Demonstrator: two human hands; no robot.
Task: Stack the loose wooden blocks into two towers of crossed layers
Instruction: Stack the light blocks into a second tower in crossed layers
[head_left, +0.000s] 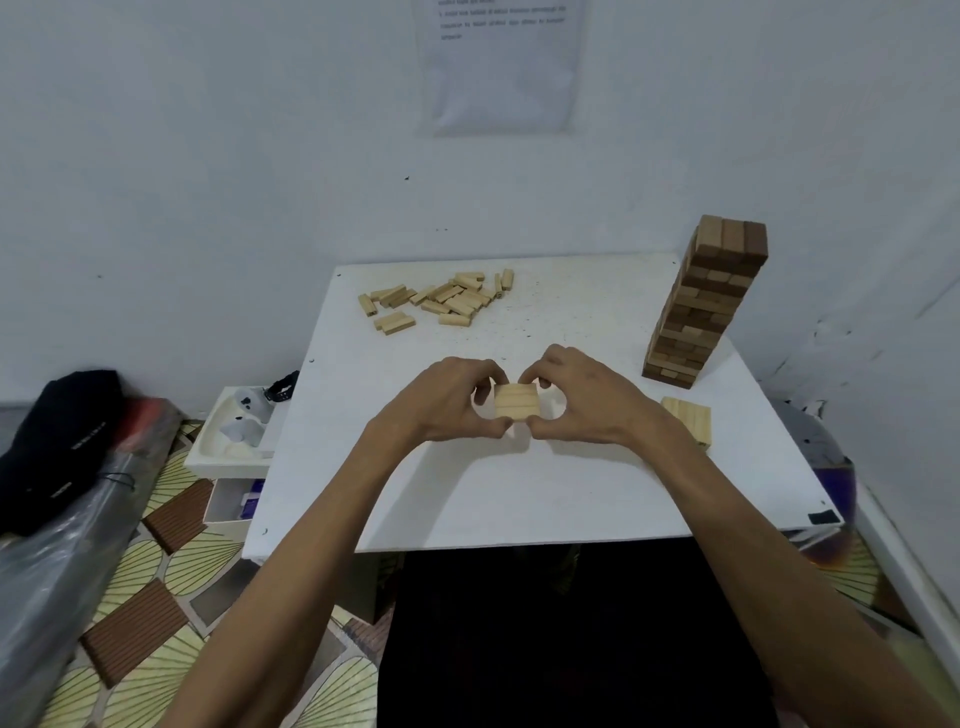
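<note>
Wooden blocks (516, 401), a pale flat layer laid side by side, are at the middle of the desk (519, 493), where the left grip (452, 400) and right grip (582, 400) each pinch the layer's edges between curled fingers and thumb. Loose blocks (441, 301) lie scattered at the far left. A tall darker tower (701, 306) stands far right, with a low pale stack (688, 418) near it, partly behind the right forearm.

Nothing can be read clearly. At the top centre of the frame, a paper sheet (498, 67) on the wall carries a few printed lines, all too blurred to make out. At the left edge, a black fabric item (57, 441) bears small white lettering, also illegible.
</note>
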